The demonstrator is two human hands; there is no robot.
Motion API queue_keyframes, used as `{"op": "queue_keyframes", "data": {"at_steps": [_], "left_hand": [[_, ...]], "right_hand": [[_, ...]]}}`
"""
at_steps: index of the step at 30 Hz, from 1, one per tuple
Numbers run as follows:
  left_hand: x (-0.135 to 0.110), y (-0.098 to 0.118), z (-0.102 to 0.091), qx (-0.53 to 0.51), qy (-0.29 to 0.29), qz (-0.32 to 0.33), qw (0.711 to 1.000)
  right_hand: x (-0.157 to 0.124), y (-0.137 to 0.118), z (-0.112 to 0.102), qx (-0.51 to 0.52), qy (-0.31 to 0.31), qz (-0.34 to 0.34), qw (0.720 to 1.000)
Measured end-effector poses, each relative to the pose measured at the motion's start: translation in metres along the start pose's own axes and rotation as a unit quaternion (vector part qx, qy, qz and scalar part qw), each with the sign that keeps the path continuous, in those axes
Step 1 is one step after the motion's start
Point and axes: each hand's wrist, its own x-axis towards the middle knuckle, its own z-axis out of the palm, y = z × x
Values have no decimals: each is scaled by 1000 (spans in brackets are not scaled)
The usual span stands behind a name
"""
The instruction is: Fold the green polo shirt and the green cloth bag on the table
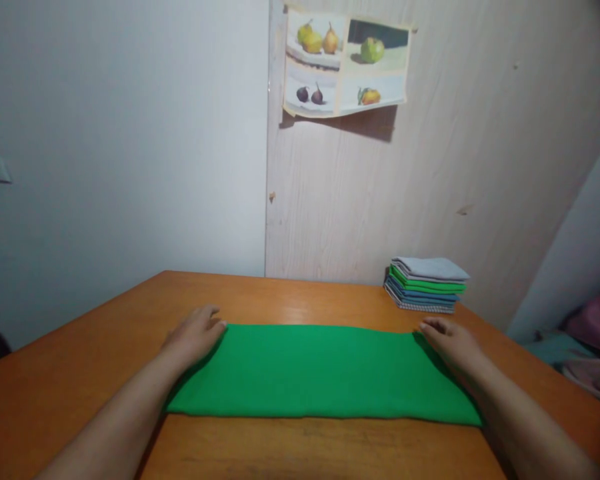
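Observation:
A green cloth (320, 373), folded into a long flat strip, lies across the wooden table (105, 347) in front of me. My left hand (195, 332) rests on its far left corner, palm down with fingers stretched forward. My right hand (447, 340) rests on its far right corner, fingers extended and lying flat on the edge. Neither hand lifts the cloth; both forearms lie along its short ends.
A stack of folded cloths (425, 285) in grey, green and blue sits at the table's far right by the wooden panel. A fruit picture (345, 63) hangs on the panel. Pink fabric (595, 333) lies beyond the table's right edge.

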Motion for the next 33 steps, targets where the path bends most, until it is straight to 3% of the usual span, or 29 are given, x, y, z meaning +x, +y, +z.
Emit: {"op": "queue_keyframes", "data": {"at_steps": [4,8,12,15,19,24,33], "left_hand": [[-21,42,-5,79,0,67,995],[-46,86,12,82,-58,175,979],[-62,100,33,76,-136,221,963],[-64,94,44,89,-180,199,959],[-62,86,48,118,-201,172,957],[-62,87,46,125,-205,155,958],[-55,79,44,164,-202,124,958]], "right_hand": [[-22,-53,6,-84,-17,-87,993],[-67,-111,42,-115,-116,-169,972],[-100,-135,75,-189,-238,-215,928],[-106,-134,84,-225,-308,-200,903],[-105,-129,83,-234,-336,-188,893],[-97,-120,77,-243,-323,-169,899],[-71,-81,58,-316,-261,-79,909]]}}
